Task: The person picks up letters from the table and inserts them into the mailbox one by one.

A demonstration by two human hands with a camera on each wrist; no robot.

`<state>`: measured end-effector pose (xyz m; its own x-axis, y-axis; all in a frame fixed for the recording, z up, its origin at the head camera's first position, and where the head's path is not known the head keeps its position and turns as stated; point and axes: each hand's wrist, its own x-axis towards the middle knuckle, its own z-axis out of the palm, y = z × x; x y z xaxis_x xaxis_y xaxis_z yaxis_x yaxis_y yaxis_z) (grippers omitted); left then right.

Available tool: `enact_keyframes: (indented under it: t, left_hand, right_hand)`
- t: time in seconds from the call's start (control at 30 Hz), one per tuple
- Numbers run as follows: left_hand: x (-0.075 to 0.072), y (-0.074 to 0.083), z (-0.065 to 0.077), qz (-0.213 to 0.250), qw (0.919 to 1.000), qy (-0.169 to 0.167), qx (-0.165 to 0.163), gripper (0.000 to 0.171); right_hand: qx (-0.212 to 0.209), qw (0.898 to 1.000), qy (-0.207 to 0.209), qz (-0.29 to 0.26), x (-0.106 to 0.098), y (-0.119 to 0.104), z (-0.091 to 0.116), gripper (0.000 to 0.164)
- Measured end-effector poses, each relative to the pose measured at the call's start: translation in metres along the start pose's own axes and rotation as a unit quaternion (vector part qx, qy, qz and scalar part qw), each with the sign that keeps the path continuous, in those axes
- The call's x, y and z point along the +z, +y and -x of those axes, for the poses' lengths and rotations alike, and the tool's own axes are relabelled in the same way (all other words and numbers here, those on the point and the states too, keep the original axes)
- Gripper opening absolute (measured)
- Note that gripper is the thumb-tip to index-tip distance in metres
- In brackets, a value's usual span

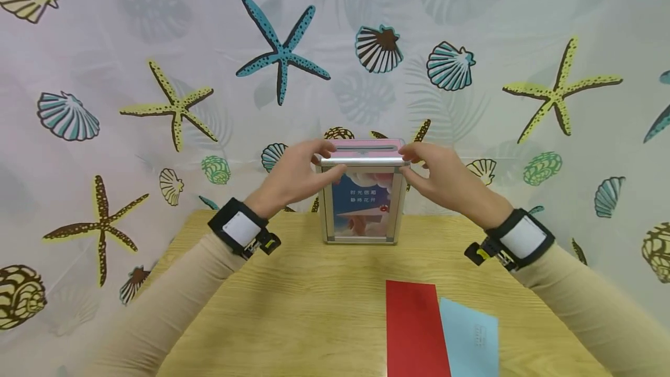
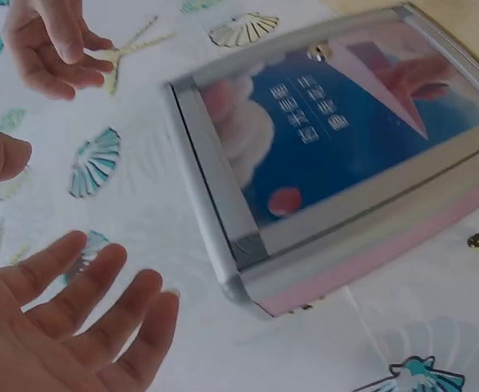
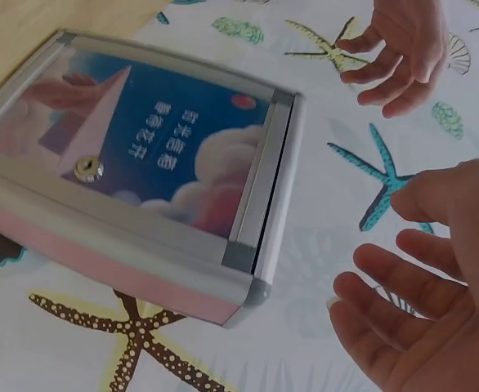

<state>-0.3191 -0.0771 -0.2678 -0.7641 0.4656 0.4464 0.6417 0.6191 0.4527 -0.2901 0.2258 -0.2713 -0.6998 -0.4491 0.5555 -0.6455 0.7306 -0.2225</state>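
A pink mailbox-like box (image 1: 361,202) with silver metal edges stands upright at the back of the table. Its front panel carries a picture of clouds, a paper plane and white characters, plus a small round lock (image 3: 88,169). A slot (image 1: 366,147) runs along the pink top. My left hand (image 1: 300,173) is by the top left corner, fingers relaxed and spread. On the other side, my right hand (image 1: 439,170) is near the top right corner with fingers loosely bent. Both wrist views show a gap between each hand and the box, and neither holds anything.
A red envelope-like sheet (image 1: 416,330) and a light blue envelope (image 1: 471,336) lie on the wooden table (image 1: 293,307) at the front right. Behind the box hangs a white cloth (image 1: 209,28) printed with starfish and shells.
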Motion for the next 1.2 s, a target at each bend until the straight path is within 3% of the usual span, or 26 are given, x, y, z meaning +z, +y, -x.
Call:
enact_keyframes:
  t: [0.17, 0.33, 0.43, 0.57, 0.73, 0.97, 1.2]
  left_hand:
    - [0.006, 0.022, 0.032, -0.044, 0.9975, 0.048, 0.028, 0.065]
    - [0.021, 0.038, 0.062, -0.119, 0.9841, 0.102, 0.083, 0.070]
    - [0.035, 0.042, 0.077, -0.158, 0.9783, 0.106, 0.083, 0.078]
    - [0.059, 0.045, 0.097, -0.170, 0.9814, 0.076, 0.045, 0.091]
    - [0.092, 0.050, 0.118, -0.162, 0.9867, 0.020, 0.000, 0.097]
    - [0.126, 0.058, 0.143, -0.131, 0.9880, -0.067, -0.047, 0.101]
    - [0.148, 0.053, 0.149, -0.100, 0.9855, -0.110, -0.081, 0.104]
  right_hand:
    - [-0.012, 0.999, 0.036, 0.004, 0.001, -0.014, 0.029, 0.044]
    - [-0.025, 0.998, 0.063, 0.013, 0.008, -0.025, 0.059, 0.062]
    - [-0.036, 0.996, 0.075, 0.032, 0.015, -0.030, 0.077, 0.071]
    - [-0.037, 0.995, 0.074, 0.053, 0.026, -0.036, 0.097, 0.088]
    - [0.000, 0.996, 0.041, 0.077, 0.043, -0.040, 0.121, 0.102]
    - [0.095, 0.993, -0.016, 0.063, 0.059, -0.047, 0.151, 0.103]
    - [0.212, 0.974, -0.079, 0.032, 0.075, -0.059, 0.184, 0.104]
